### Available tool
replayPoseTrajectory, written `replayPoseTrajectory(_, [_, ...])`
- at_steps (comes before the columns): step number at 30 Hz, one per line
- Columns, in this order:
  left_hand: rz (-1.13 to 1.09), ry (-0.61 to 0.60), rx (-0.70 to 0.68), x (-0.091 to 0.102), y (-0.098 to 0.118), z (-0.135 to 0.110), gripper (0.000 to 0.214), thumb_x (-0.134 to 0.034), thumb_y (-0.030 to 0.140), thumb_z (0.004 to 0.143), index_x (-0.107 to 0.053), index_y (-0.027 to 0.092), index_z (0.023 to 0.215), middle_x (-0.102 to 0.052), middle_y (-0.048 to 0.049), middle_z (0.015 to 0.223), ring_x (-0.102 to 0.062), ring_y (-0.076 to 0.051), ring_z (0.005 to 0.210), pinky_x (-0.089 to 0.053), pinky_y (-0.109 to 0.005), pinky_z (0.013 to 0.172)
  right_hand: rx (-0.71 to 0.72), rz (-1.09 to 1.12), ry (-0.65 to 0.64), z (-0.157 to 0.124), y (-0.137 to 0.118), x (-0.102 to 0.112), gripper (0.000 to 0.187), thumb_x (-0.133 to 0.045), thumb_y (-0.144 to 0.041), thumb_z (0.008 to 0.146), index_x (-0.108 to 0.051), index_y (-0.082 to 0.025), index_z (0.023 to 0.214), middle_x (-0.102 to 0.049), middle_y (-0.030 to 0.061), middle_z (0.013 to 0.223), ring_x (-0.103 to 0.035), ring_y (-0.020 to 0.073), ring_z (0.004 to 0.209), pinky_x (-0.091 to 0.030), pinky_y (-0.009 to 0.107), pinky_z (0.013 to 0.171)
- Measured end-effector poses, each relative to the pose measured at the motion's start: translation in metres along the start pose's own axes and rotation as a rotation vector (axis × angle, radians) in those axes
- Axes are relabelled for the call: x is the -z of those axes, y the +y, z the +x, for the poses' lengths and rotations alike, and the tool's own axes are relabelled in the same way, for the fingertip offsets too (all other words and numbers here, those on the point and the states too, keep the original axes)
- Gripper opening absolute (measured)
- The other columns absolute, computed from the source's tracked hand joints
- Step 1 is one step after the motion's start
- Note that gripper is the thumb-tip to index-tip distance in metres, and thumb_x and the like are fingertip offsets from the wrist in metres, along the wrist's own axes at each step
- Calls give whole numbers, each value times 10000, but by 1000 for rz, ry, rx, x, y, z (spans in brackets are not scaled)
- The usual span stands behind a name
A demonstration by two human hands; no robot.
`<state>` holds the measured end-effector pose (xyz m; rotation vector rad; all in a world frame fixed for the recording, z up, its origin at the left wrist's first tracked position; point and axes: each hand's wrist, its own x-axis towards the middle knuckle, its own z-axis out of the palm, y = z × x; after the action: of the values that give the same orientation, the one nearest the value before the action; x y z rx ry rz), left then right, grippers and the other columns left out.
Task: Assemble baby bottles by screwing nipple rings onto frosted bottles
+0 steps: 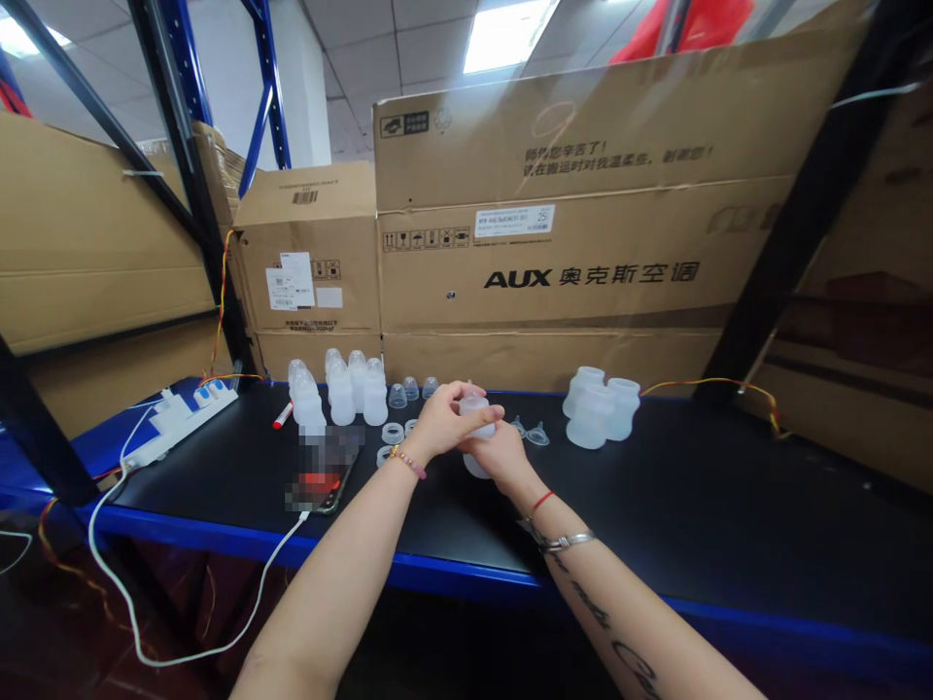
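A translucent white plastic bottle (475, 465) is held above the black bench top (656, 506), between both hands. My right hand (500, 452) wraps round its body from below. My left hand (444, 420) is closed over its top, fingers curled on the cap (473, 401). Several assembled bottles (339, 389) stand in a cluster to the left. Three open bottle bodies (599, 408) stand to the right. Loose clear rings (394, 433) and small domed caps (409, 389) lie just beyond my left hand. Two clear nipples (534, 434) lie right of my hands.
A phone (325, 472) on a white cable lies left of my left arm. A red marker (282, 416) and a white power strip (179, 418) sit further left. Large cardboard boxes (569, 262) line the back. Black and blue rack posts (794, 224) frame the bench.
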<state>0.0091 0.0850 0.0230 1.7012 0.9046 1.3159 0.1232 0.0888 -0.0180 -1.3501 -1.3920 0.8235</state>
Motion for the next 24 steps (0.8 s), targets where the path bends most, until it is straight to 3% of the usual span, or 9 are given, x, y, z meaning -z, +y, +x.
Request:
replayPoseTrajectory(3, [-129, -9, 21, 0, 1, 2, 370, -731, 331, 718, -660, 141, 1027, -676, -72, 946, -618, -149, 822, -491, -261, 769, -39, 31, 18, -2, -4, -1, 211, -684, -245, 509, -628, -163, 696, -657, 28, 629, -582, 163, 573, -415, 245, 502])
replayPoseTrajectory(8, [-395, -56, 175, -1, 4, 5, 321, -595, 204, 769, -674, 123, 1069, -697, -107, 1025, -623, -209, 979, -478, -330, 883, -32, 45, -11, -8, -14, -1, 188, -653, -207, 486, -584, -178, 658, -626, -2, 615, -539, 136, 543, -384, 240, 493])
replayPoseTrajectory(12, [-254, -12, 84, -1, 7, 3, 296, -569, 322, 849, -717, 141, 1030, -673, -103, 1124, -574, -238, 1097, -443, -341, 965, -27, 106, -53, -9, -16, -1, 194, -660, -218, 485, -574, -176, 654, -621, 3, 614, -531, 138, 555, -389, 245, 507])
replayPoseTrajectory(15, [-136, 51, 52, -1, 5, 3, 421, -673, 338, 801, -668, 163, 1183, -652, -100, 1172, -553, -238, 1134, -422, -328, 998, 1, 156, -95, -7, -13, -2, 218, -662, -229, 487, -596, -167, 685, -628, 5, 635, -533, 140, 572, -400, 248, 523])
replayPoseTrajectory(19, [-284, 2, 109, -1, 2, 5, 588, -667, 249, 795, -517, 154, 1356, -673, -102, 1126, -599, -214, 1062, -460, -333, 946, -45, 163, -56, -9, -17, 0, 191, -643, -204, 480, -590, -167, 660, -599, -11, 604, -509, 126, 551, -383, 242, 512])
replayPoseTrajectory(24, [-418, -77, 174, -2, 8, 3, 352, -506, 323, 894, -668, 114, 1127, -678, -121, 1110, -600, -238, 1080, -462, -356, 955, -81, 215, -91, -16, -28, 1, 143, -595, -163, 463, -546, -181, 596, -543, -32, 544, -451, 108, 519, -347, 239, 496])
